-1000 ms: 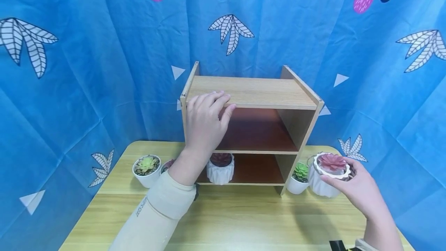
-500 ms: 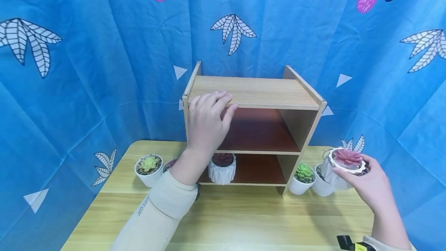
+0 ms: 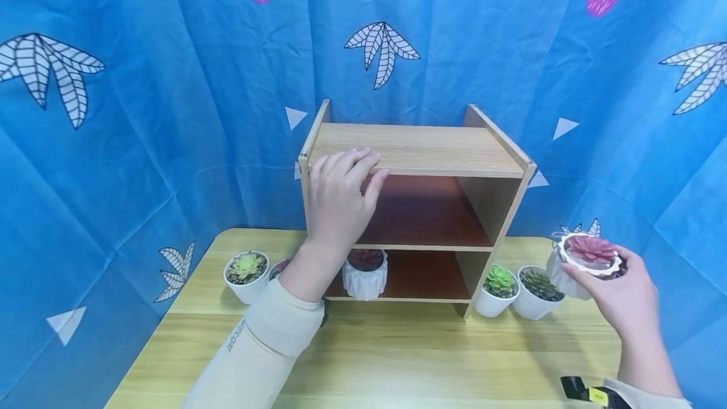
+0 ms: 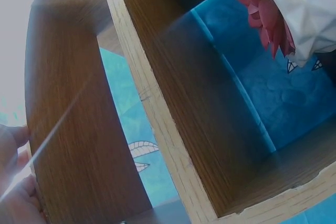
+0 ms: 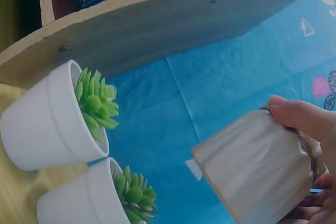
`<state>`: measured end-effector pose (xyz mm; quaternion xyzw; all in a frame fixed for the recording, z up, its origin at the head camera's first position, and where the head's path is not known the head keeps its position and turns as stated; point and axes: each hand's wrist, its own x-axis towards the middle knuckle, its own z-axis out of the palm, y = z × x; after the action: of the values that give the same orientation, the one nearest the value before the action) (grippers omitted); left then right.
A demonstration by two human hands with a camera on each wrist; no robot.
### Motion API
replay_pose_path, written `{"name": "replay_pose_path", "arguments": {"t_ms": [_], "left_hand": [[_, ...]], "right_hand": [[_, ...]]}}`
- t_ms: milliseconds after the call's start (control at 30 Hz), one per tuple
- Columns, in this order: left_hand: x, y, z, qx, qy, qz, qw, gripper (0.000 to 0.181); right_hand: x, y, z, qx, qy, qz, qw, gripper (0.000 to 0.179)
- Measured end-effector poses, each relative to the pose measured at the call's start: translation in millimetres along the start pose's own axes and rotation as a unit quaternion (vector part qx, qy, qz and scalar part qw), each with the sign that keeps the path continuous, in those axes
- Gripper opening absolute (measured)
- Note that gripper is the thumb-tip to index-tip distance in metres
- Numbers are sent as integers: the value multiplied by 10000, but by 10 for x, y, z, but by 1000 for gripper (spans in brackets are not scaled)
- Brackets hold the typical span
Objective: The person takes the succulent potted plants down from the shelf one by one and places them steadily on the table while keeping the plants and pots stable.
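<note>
My right hand [image 3: 627, 295] holds a potted red succulent [image 3: 591, 248] by its rim, raised above the table on the right. In the right wrist view its white ribbed pot [image 5: 257, 166] is tilted, with my thumb at the rim. My left hand [image 3: 341, 201] grips the front edge of the top board of a small wooden shelf [image 3: 431, 147], fingers bent over the edge. Another dark red succulent in a white faceted pot [image 3: 365, 283] stands on the shelf's lowest level, partly behind my left forearm.
Right of the shelf stand two white pots with green succulents, one bright green [image 3: 498, 292] and one darker [image 3: 536, 292]. To the left are a pale green succulent [image 3: 247, 273] and a reddish one [image 3: 277, 268], mostly hidden by my arm. A blue patterned curtain [image 3: 227, 112] surrounds the table [image 3: 397, 358].
My right hand has moved right with the potted red succulent, uncovering the darker green plant behind it. My left hand stays on the shelf edge.
</note>
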<state>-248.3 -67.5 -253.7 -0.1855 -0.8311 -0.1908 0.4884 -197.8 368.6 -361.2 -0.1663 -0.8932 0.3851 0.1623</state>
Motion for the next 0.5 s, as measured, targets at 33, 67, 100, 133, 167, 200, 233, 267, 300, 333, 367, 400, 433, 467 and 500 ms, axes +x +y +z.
{"name": "replay_pose_path", "arguments": {"t_ms": [33,67,100,133,167,200,233,267,300,333,367,400,433,467,500], "left_hand": [[2,2,-1,-6,-1,-3,10000,34],[5,5,-3,-11,-4,-5,10000,34],[7,6,-5,-11,-4,-10,10000,34],[8,7,-5,-10,-5,-13,10000,34],[8,7,-8,-4,-6,-16,10000,34],[7,7,-10,3,-6,-20,10000,34],[6,6,-10,10,-7,-23,10000,34],[6,5,-10,16,-11,-27,10000,34],[5,5,-10,18,-16,-30,10000,34],[4,6,-10,22,-22,-31,10000,34],[3,7,-9,27,-30,-31,10000,34],[3,9,-9,25,-38,-31,10000,34],[3,12,-8,22,-47,-31,10000,34],[3,15,-8,19,-57,-30,10000,34],[4,16,-10,19,-59,-29,10000,34]], "right_hand": [[12,10,-5,26,70,47,10000,111],[25,20,-7,49,134,90,9999,111],[37,30,-8,76,189,128,9997,111],[48,41,-6,83,249,154,9995,110],[57,54,-4,85,293,179,9994,110],[65,66,0,87,333,201,9992,110],[71,78,5,78,363,228,9991,110],[78,92,10,82,383,246,9989,110],[84,106,16,72,407,265,9988,110],[91,121,23,69,430,288,9986,110],[98,138,30,78,449,319,9985,110],[105,155,37,85,474,354,9982,110],[113,173,44,94,495,390,9980,110],[121,192,52,102,519,416,9977,110],[130,209,60,115,547,445,9974,110]]}}
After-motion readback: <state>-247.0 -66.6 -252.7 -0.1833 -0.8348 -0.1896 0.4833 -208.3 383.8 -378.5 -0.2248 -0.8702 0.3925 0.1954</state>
